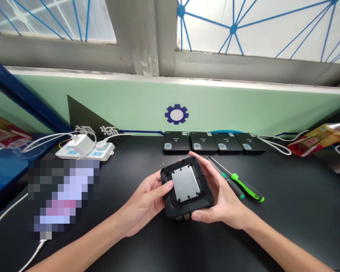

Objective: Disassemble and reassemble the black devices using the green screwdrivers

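Note:
A square black device housing (170, 209) is held up above the dark table between both hands. A silver metal plate (186, 184) sits in its middle, with small notches around the edge. Below the near edge a bit of green circuit board (183, 217) shows. My left hand (154, 194) grips the left side, its thumb resting by the plate. My right hand (222, 196) wraps the right side, with the thumb at the near corner and fingers behind the far edge. A few small screws (162, 164) lie just beyond the housing.
Two screwdrivers (248, 187) with green and black handles lie right of the housing. Several flat black boxes (175, 142) line the green back panel. At left are a white power strip (102, 152) with cables and a pixelated object (65, 196). Packaged drinks or snacks (314, 139) stand far right.

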Motion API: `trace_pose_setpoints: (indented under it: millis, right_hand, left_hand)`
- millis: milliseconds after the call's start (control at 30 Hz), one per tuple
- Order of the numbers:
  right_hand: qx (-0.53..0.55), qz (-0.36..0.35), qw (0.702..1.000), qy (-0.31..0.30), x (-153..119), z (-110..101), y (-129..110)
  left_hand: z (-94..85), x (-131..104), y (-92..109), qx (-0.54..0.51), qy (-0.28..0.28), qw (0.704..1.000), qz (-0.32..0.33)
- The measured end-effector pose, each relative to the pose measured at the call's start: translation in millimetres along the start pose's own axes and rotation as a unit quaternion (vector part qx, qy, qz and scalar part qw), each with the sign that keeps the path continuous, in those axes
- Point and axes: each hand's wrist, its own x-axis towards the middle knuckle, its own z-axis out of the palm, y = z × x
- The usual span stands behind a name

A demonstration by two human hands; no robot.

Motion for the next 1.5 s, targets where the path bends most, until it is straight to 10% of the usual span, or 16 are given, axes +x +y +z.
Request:
trace_pose_setpoints:
  millis: [667, 767, 967, 1200, 1500]
  right_hand:
    - [-0.017, -0.058, 0.998, 0.009, -1.1, -3.5, -0.4]
    - [-0.022, -0.060, 0.998, 0.016, -0.4, -5.2, -0.8]
    - [-0.024, -0.049, 0.998, 0.033, -1.2, -7.4, -2.3]
    - [0.029, -0.026, 0.999, 0.025, -1.8, -11.0, 2.0]
    - [0.090, -0.018, 0.996, 0.015, -2.9, -12.3, 11.3]
  left_hand:
    - [-8.7, 3.4, 4.6, 0.192, 0.032, 0.981, 0.011]
    - [-11.4, 4.3, 6.4, 0.322, 0.138, 0.930, 0.108]
    - [-22.9, 5.4, 6.4, 0.622, 0.246, 0.702, 0.246]
    - [-32.5, 9.9, -0.5, 0.658, 0.183, 0.714, 0.153]
    - [-33.5, 10.5, -1.7, 0.668, 0.165, 0.698, 0.196]
